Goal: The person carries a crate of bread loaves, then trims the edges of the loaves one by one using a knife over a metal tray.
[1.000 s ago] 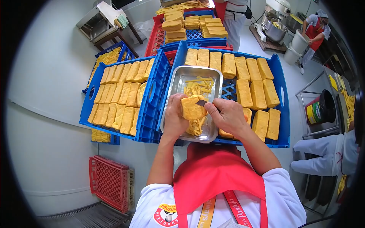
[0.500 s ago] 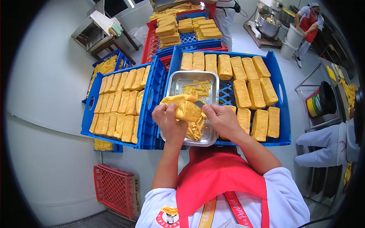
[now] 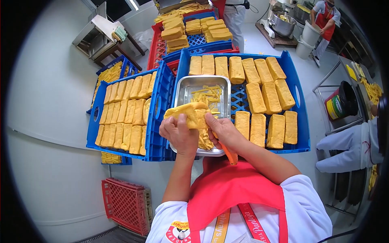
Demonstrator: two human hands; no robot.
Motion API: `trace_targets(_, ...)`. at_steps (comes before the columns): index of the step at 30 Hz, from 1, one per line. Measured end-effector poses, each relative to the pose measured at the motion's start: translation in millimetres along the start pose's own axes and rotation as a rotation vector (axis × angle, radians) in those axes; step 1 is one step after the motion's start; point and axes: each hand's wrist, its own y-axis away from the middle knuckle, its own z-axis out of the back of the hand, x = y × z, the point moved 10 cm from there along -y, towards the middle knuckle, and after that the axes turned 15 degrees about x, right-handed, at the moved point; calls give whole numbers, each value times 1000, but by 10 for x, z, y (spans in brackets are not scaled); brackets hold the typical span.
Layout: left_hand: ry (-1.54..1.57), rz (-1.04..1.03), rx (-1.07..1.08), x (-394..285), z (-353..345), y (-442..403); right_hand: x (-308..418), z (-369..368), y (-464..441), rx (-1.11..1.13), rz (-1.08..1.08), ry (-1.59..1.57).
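A yellow block-shaped loaf (image 3: 188, 112) is held above a metal tray (image 3: 185, 92), gripped from its left end and underside by my left hand (image 3: 177, 134). My right hand (image 3: 223, 130) is closed around a knife with an orange handle (image 3: 231, 156). The handle points down toward my apron, and the blade is hidden by the hand and loaf. My right thumb and fingers press against the loaf's right end. Thin yellow strips of trimmings (image 3: 207, 96) lie in the tray beneath.
The tray rests on the left side of a blue crate (image 3: 302, 121) holding rows of loaves. Left of it stands another loaf-filled blue crate (image 3: 159, 121). Stacked crates (image 3: 154, 48) with loaves are behind. A black bucket (image 3: 349, 101) and co-workers are at the right.
The blade was visible at the loaf's upper right; now it is hidden and the orange handle shows below my right hand. The loaf has turned more level and moved slightly left.
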Motion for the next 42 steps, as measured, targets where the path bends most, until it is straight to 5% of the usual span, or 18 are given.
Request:
trace_targets(4, 195, 76, 67, 169, -48, -44, -24, 29, -19, 28, -76, -26)
trace_targets(7, 357, 154, 122, 335, -83, -65, 203, 280, 54, -144, 57, 290)
trace_targets(9, 422, 191, 118, 401, -90, -51, 696, 243, 290, -420, 145, 1184)
trace_targets(11, 485, 239, 138, 452, -157, -24, 677, 265, 284, -381, 91, 1146)
trace_targets(18, 467, 188, 235, 266, -224, -90, 832, 184, 356, -340, 391, 996)
trace_targets(24, 1009, 389, 582, 4, -604, -410, 914, 957, 582, -482, 502, 455)
trace_targets(27, 955, 89, 534, -425, -698, -793, 890, 1406, 899, -628, 472, 267)
trace_targets(29, 592, -82, 584, -879, -749, -1014, 868, 1572, 1101, -703, 485, 293)
trace_targets(38, 60, -205, 1205, -1592, -2287, -691, 470, 1939, 1773, -864, 392, 252)
trace_targets(42, -202, -374, 1198, -1860, -2010, -618, 325, 2047, 1935, -892, 355, 269)
